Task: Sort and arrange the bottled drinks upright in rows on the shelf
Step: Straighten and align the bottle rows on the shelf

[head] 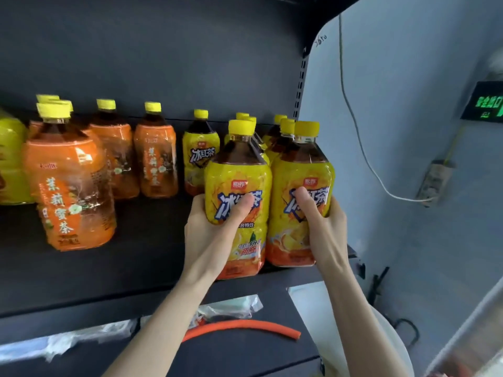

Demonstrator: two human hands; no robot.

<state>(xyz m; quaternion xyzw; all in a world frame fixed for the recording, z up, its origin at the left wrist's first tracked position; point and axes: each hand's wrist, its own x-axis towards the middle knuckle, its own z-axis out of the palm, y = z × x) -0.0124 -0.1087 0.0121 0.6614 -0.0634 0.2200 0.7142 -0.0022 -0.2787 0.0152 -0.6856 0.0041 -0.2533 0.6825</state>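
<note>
Two yellow-labelled iced tea bottles stand upright at the front right of the dark shelf (136, 268). My left hand (215, 227) grips the left yellow bottle (239, 170), thumb across its label. My right hand (324, 221) grips the right yellow bottle (302, 164) the same way. Behind them stand more yellow-labelled bottles (200, 156) in rows. To the left are orange-labelled tea bottles (73, 186), one near the front and others (155, 156) further back, all upright with yellow caps.
The shelf's right end (353, 254) meets a grey-blue wall with a white cable (362, 148). On the lower shelf lie an orange tube (245, 326) and clear plastic wrapping (231, 308). A yellow pack (11, 164) sits at the far left.
</note>
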